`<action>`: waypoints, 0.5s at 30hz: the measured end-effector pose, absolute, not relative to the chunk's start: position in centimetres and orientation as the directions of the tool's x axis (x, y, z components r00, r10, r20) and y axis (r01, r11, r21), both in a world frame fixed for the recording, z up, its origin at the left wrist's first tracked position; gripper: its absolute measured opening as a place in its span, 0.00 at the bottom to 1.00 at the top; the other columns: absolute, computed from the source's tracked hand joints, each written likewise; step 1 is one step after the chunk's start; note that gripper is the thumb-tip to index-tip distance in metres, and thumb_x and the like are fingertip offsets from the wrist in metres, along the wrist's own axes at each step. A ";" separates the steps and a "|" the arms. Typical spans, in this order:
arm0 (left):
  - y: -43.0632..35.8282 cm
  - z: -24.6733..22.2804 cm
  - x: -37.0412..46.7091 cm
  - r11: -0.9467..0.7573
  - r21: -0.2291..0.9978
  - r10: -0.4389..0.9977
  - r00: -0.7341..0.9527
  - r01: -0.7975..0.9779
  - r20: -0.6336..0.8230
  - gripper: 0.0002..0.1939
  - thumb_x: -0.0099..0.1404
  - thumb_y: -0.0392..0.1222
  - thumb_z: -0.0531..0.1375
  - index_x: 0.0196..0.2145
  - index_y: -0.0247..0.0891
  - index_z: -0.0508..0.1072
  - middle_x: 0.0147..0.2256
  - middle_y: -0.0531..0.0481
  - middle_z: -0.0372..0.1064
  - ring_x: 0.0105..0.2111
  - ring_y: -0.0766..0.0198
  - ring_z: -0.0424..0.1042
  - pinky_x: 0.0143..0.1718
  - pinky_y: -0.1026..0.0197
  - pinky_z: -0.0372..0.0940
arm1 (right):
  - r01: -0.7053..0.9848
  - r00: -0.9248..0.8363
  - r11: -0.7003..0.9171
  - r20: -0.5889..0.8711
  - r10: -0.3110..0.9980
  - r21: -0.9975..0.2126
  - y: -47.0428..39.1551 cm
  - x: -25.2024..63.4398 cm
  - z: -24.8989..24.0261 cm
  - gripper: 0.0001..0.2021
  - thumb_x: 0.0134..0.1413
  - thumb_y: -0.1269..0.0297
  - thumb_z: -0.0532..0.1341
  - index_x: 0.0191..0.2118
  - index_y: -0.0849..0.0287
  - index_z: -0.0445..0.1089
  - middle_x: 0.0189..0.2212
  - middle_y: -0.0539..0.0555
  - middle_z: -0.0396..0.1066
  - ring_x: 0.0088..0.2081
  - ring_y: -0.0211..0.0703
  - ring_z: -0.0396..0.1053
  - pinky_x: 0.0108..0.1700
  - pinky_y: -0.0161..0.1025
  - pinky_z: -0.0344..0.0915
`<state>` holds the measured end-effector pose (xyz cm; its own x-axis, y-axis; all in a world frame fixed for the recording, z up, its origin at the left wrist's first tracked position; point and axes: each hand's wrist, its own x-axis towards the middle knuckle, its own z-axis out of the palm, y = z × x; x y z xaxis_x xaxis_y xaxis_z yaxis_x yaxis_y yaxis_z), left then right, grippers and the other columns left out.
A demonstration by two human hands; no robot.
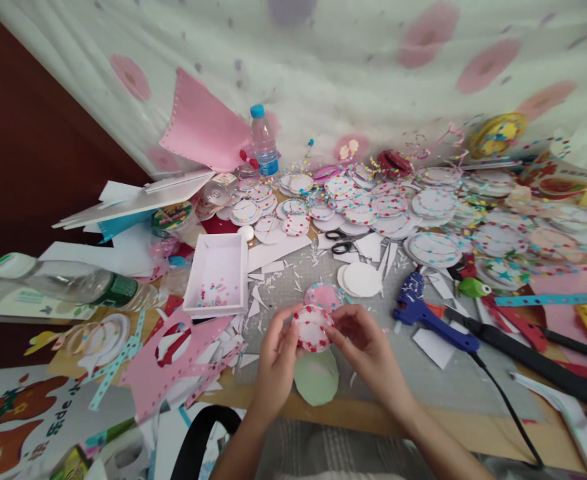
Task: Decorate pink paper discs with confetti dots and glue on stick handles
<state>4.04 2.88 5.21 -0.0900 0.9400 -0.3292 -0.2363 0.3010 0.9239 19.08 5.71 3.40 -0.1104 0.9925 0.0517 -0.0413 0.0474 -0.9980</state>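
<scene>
On the left of the tabletop (293, 267), an open white box (215, 311) contains small coloured bits (216, 291), mostly toward its near end. Both forearms reach in from the near side, and the left hand (279, 340) and right hand (366, 340) meet at near centre, fingers pinched closed on opposite edges of a red-dotted white disc (313, 329), just beyond a pale green round piece (316, 379).

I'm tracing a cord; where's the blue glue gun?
In the head view, the blue glue gun lies on the grey mat, right of the white discs and the right hand.
</scene>
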 end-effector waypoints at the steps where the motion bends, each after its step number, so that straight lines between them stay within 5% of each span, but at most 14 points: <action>1: 2.9 5.2 4.1 0.305 0.922 0.937 -0.095 -0.237 -0.335 0.18 0.66 0.51 0.56 0.51 0.43 0.66 0.45 0.45 0.73 0.40 0.57 0.74 0.37 0.59 0.70 | -0.054 -0.109 0.035 0.040 0.993 -0.998 5.8 19.1 3.4 0.08 0.54 0.59 0.63 0.37 0.56 0.66 0.31 0.51 0.67 0.31 0.39 0.68 0.33 0.35 0.69; 8: 3.4 5.4 4.2 0.310 0.904 0.936 -0.074 -0.295 -0.345 0.18 0.65 0.50 0.58 0.50 0.42 0.67 0.49 0.45 0.72 0.47 0.56 0.72 0.47 0.57 0.68 | -0.079 -0.151 0.017 0.028 0.988 -0.997 5.9 19.2 2.8 0.08 0.58 0.59 0.60 0.39 0.56 0.66 0.32 0.52 0.69 0.32 0.39 0.69 0.34 0.35 0.70; 15: 4.3 6.7 3.3 0.432 0.739 0.877 0.051 -0.517 -0.477 0.26 0.62 0.53 0.58 0.52 0.35 0.67 0.46 0.39 0.74 0.45 0.53 0.74 0.43 0.55 0.69 | 0.304 -0.330 0.355 0.252 0.910 -0.884 6.0 21.1 4.3 0.12 0.58 0.63 0.59 0.48 0.55 0.67 0.41 0.57 0.66 0.42 0.45 0.68 0.41 0.41 0.69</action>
<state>3.31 4.31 6.71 0.0508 0.8773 -0.4773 -0.5172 0.4319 0.7389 21.15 6.00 4.31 -0.3304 0.9096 0.2520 0.3040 0.3553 -0.8839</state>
